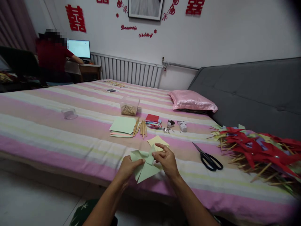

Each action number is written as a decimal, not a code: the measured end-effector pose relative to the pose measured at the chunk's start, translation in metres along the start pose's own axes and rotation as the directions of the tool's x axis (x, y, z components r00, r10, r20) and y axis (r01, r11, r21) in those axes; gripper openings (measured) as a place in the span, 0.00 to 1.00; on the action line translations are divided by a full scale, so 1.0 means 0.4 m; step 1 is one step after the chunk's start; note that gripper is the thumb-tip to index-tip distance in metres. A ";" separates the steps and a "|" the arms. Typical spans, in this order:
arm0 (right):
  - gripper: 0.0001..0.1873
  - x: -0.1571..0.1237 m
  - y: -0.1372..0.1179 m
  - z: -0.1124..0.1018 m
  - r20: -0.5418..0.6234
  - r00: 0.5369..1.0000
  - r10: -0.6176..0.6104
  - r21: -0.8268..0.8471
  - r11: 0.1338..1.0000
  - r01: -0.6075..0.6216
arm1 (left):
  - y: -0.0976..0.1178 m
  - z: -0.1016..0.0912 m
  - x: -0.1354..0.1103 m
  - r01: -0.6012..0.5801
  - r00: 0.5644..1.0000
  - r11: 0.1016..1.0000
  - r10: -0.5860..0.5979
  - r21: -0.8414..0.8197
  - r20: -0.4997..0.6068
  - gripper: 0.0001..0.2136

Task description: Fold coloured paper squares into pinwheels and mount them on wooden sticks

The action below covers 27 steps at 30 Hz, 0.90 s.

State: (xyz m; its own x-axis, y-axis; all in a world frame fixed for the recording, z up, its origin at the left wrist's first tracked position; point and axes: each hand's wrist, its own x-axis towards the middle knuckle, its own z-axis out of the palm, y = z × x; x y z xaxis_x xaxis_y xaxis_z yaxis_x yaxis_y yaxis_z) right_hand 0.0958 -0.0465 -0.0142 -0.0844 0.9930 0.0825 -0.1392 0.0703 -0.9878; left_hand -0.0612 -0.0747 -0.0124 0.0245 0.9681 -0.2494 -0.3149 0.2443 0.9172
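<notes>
Between my hands is a pale green paper pinwheel [147, 172], cut into flaps and partly folded. My left hand [128, 166] grips its left side, thumb lying over the middle. With thumb and fingers, my right hand [166, 160] pinches a flap bent in toward the centre. Just beyond lies a yellow paper square [160, 140] on the striped bedsheet. Farther off are a stack of light green paper squares [122, 125], several thin wooden sticks [143, 129], a pile of small red-topped squares [152, 118] and some tiny metal fasteners [166, 130].
Black-handled scissors [208, 158] lie to the right, beside a heap of finished pinwheels [261, 147]. A clear box of sticks [129, 106] stands past the paper stack. Toward the back are a pink pillow [192, 99] and a grey headboard [246, 88]. A person [53, 58] sits at a monitor.
</notes>
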 end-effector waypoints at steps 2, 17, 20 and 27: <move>0.26 -0.001 -0.001 0.000 -0.040 0.999 -0.019 0.002 1.000 0.019 | -0.002 -0.004 0.004 0.006 1.000 1.000 -0.006 0.001 -0.019 0.11; 0.18 -0.075 -0.010 0.046 0.397 0.912 -0.103 -0.277 0.934 0.226 | 0.033 -0.008 -0.015 -0.056 0.967 0.962 -0.014 -0.268 -0.254 0.10; 0.12 -0.071 0.010 0.059 0.327 0.939 -0.105 -0.247 0.950 0.192 | 0.026 -0.004 -0.017 -0.045 0.975 0.965 -0.014 -0.257 -0.224 0.09; 0.11 -0.063 0.015 0.070 0.208 0.975 -0.076 -0.239 0.963 0.126 | 0.020 -0.004 -0.014 -0.099 0.977 0.967 0.051 -0.233 -0.206 0.09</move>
State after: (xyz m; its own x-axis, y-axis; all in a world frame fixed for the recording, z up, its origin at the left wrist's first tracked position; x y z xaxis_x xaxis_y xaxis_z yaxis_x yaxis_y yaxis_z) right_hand 0.0695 -0.0740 -0.0184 -0.2772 0.9432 0.1833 0.0907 0.2156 -0.9723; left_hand -0.0651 -0.0783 -0.0042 -0.1873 0.9470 -0.2611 -0.5279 0.1271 0.8397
